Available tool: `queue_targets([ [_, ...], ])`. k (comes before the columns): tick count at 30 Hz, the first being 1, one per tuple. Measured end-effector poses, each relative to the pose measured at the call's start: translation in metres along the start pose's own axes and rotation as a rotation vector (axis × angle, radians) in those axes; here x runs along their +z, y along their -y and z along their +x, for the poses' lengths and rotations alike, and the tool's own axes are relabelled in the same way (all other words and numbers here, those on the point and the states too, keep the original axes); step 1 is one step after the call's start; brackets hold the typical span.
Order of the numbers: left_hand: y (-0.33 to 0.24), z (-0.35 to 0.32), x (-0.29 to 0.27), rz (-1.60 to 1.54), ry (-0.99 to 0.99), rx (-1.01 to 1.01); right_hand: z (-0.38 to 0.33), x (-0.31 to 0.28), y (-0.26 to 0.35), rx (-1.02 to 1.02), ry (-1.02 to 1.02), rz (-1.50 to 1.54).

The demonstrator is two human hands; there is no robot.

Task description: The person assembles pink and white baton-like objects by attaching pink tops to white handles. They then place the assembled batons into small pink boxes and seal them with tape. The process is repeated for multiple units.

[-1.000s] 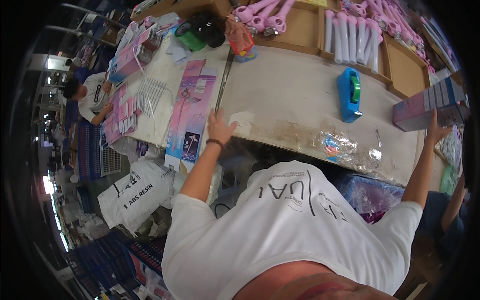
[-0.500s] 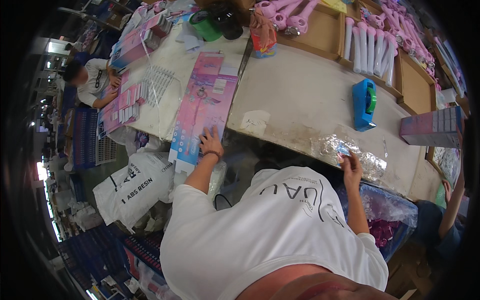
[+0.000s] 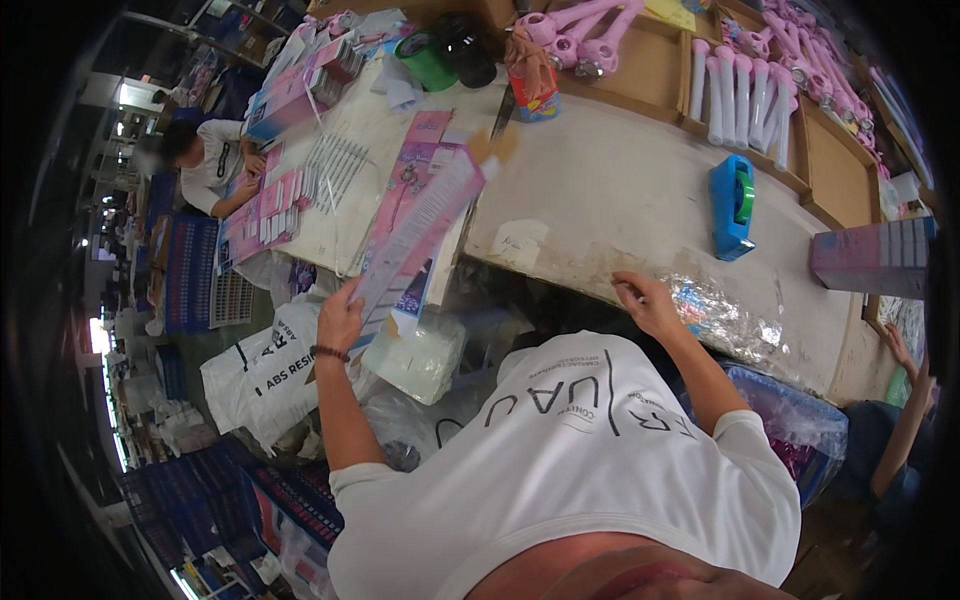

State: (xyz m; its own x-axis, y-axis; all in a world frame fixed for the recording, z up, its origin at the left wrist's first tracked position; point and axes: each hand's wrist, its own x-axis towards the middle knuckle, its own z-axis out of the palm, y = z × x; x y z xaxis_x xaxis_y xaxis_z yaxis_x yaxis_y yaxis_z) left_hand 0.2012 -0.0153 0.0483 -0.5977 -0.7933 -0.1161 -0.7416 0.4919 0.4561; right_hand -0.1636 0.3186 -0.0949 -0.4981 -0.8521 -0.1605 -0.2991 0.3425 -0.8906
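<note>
My left hand, with a dark beaded bracelet at the wrist, grips the lower end of a flattened pink-purple carton. The carton is raised at a slant, and its brown far end is smeared by motion. Beneath it, more flat printed cartons lie on the left table. My right hand hovers at the front edge of the right table, its fingers loosely bent and apart. I see nothing in it. Just right of it, clear tape and a small coloured sticker cover the tabletop.
A blue tape dispenser stands on the right table. Pink wand-like toys and trays line the back. A pink-blue box sits far right. At left, a co-worker handles small boxes; another person's arm shows at right.
My left hand has closed on a flat carton and lifted it off the stack, tilting it. My right hand has moved left, away from the sticker. The view has shifted slightly.
</note>
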Motion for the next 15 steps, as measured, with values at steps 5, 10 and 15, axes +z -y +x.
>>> queue_targets([
  [5, -0.063, -0.006, 0.036, -0.057, 0.242, 0.342, 0.025, 0.023, 0.018, -0.216, -0.140, 0.191],
  [10, -0.101, 0.009, 0.092, -0.049, 0.367, 0.332, 0.049, 0.019, 0.006, -0.015, -0.161, 0.446],
  [15, -0.163, 0.033, 0.128, 0.188, 0.614, 0.482, 0.064, -0.004, -0.005, 0.005, -0.306, 0.353],
])
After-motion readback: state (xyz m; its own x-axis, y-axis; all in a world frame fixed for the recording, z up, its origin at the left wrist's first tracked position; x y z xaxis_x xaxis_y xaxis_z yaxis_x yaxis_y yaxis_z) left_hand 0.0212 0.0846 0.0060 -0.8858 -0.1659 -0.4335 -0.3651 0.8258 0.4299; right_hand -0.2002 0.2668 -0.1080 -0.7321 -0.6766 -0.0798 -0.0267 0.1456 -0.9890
